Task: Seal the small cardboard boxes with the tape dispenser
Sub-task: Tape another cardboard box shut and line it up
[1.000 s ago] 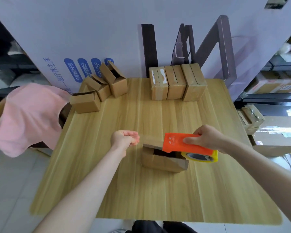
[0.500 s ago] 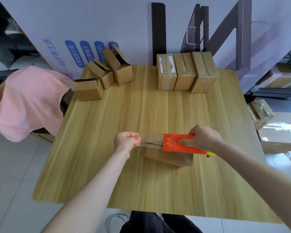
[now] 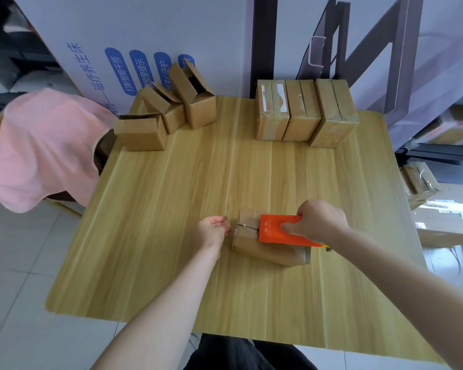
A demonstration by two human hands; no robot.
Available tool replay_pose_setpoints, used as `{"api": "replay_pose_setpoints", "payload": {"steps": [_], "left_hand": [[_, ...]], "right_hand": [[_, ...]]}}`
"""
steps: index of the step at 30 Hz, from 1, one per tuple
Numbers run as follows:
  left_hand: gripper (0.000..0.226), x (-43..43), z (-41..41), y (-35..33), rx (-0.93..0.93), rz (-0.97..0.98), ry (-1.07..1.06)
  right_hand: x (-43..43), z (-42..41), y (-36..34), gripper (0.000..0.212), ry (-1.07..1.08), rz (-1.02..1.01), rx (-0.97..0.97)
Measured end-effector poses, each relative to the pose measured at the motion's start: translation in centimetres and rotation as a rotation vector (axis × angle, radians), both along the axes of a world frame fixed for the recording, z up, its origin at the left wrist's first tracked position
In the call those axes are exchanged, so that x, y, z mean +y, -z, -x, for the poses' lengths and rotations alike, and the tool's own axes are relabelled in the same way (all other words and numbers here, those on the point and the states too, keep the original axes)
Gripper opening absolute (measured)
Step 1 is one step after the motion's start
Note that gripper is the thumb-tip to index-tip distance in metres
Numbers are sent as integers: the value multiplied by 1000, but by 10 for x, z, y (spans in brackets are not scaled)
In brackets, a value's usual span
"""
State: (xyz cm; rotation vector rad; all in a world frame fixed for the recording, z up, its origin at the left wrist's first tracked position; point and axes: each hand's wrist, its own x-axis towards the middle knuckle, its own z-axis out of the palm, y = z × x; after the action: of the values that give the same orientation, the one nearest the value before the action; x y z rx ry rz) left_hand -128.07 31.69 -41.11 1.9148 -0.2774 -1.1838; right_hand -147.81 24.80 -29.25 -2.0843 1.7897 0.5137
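Head view, the only one given, as catalogued from above:

- Table (image 3: 171, 276): pale wood-grain top.
- Small cardboard box (image 3: 267, 251): lies near the front edge, right of centre, flaps closed, a clear strip of tape showing across its left end.
- Tape dispenser (image 3: 274, 232): orange body, flat on top of the box. It is clamped in the right hand (image 3: 320, 222), thumb on the near face.
- Left hand (image 3: 211, 231): just beside the box's left end, fingers curled. Whether they pinch the tape's end cannot be told.
- Three open boxes (image 3: 142, 132): far left corner, flaps up, not yet sealed.
- Three taped boxes (image 3: 302, 113): in a row along the far edge, right of centre.
- Pink cloth (image 3: 38, 148): off the table's left edge.

Step in hand, as judged: laying tape along this box's top seam. The next move probably calls for drawing the dispenser rightward over the far end, pressing down, then cutting the strip.
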Motion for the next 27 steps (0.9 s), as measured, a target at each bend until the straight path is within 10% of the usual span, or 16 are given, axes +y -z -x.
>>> {"api": "replay_pose_setpoints", "payload": {"steps": [10, 17, 27], "left_hand": [[67, 15, -3, 11, -389, -225, 513], [47, 22, 49, -6, -189, 108, 394], [36, -31, 44, 5, -605, 212, 667]], "right_hand": [[-3, -9, 2, 48, -37, 31, 17], [-4, -9, 0, 48, -34, 22, 5], [-4, 1, -2, 50, 17, -9, -21]]}}
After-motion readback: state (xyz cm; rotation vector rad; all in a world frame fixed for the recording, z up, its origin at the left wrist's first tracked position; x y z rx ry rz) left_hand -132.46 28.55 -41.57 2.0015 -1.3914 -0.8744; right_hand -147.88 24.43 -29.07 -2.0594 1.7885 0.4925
